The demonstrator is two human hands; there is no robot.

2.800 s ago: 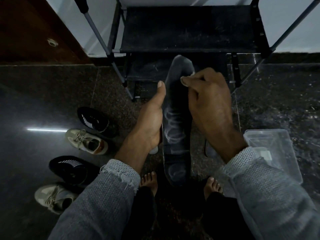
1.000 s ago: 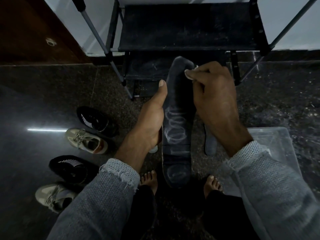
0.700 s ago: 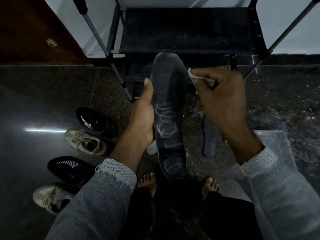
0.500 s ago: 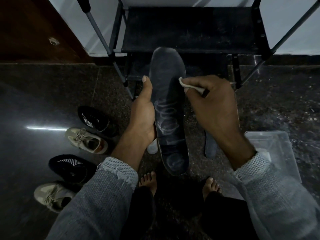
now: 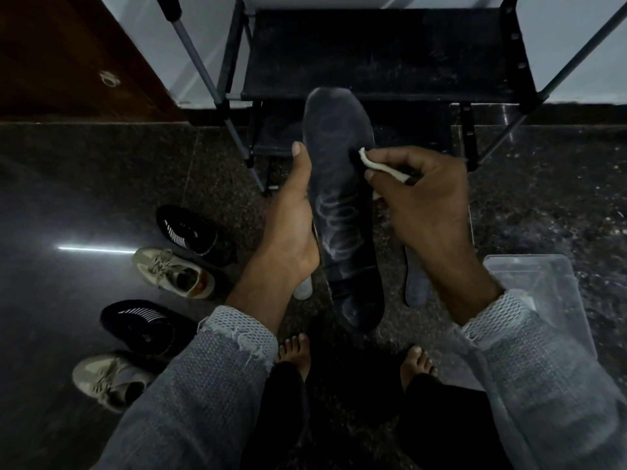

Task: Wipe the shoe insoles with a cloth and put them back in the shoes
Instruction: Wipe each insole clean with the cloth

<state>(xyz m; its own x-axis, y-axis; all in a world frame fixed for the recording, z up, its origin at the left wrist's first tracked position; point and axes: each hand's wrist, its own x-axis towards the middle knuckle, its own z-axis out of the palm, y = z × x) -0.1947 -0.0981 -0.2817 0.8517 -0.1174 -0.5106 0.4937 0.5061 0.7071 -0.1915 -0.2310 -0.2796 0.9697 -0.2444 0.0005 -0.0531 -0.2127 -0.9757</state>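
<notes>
Dim light; view looks down at a speckled dark stone floor (image 5: pixel 543 205) with a polished sheen.

Upper centre of the frame: black metal-framed shoe rack (image 5: pixel 383 52) with dusty black fabric shelves and grey tube legs. Upper left: brown wooden door (image 5: pixel 61 62).

Centre of the frame: long dark grey foam insole (image 5: pixel 342 212), held lengthwise, rounded toe end up toward the rack, heel end low near the bare feet. Its surface looks matte and finely textured; pale looping smears show across the middle, fainter ones near the toe and heel.

Lower right: clear plastic rectangular container (image 5: pixel 543 300) on the floor, partly behind the right sleeve.

Left of the frame: four shoes in a staggered row, two black knit sneakers (image 5: pixel 193 232) with white stripe marks and two beige lace-up sneakers (image 5: pixel 173 273), alternating.

Left hand (image 5: pixel 288 228) grips the insole's left edge, thumb straight up along it, fingers hidden beneath. Right hand (image 5: pixel 427 198) pinches a small white folded cloth (image 5: pixel 376 166); the cloth's tip touches the insole's right edge.

Right of centre, below the right wrist: a second dark insole (image 5: pixel 415 286) lies flat on the floor.

Grey knitted sleeves with frayed cuffs cover both forearms.
</notes>
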